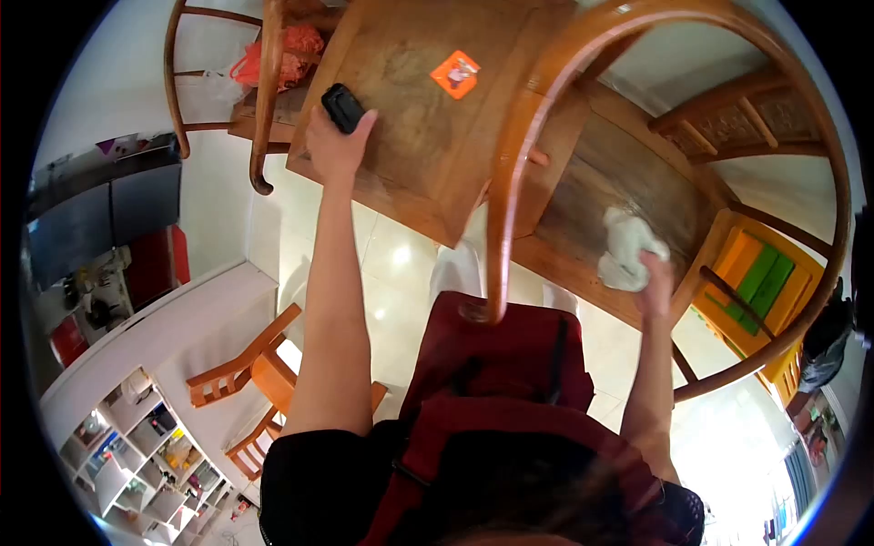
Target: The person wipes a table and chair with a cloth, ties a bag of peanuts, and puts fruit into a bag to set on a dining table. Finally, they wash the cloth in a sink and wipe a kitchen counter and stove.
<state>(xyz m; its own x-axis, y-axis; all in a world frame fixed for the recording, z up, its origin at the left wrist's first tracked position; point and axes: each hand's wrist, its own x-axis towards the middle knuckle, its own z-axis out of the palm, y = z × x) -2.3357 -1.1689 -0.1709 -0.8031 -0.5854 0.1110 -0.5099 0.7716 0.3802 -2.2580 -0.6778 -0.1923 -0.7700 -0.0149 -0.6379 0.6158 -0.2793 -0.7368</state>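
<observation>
My left hand (335,150) is at the left corner of the wooden table (410,155), its fingers and thumb around a small black object (342,107) with rounded corners. On the right, my right hand (655,287) grips a crumpled white cloth (628,246). The cloth lies over the seat (583,200) of a wooden armchair, near its front edge. Between my two hands, the chair's curved armrest (505,209) rises close to the camera. An orange square packet (455,75) lies flat on the table.
Another wooden chair (267,100) with a red plastic bag (287,59) stands at the left. A yellow and green chair (760,282) is at the right. Small wooden chairs (273,378) and a white cubby shelf (146,446) are at the lower left.
</observation>
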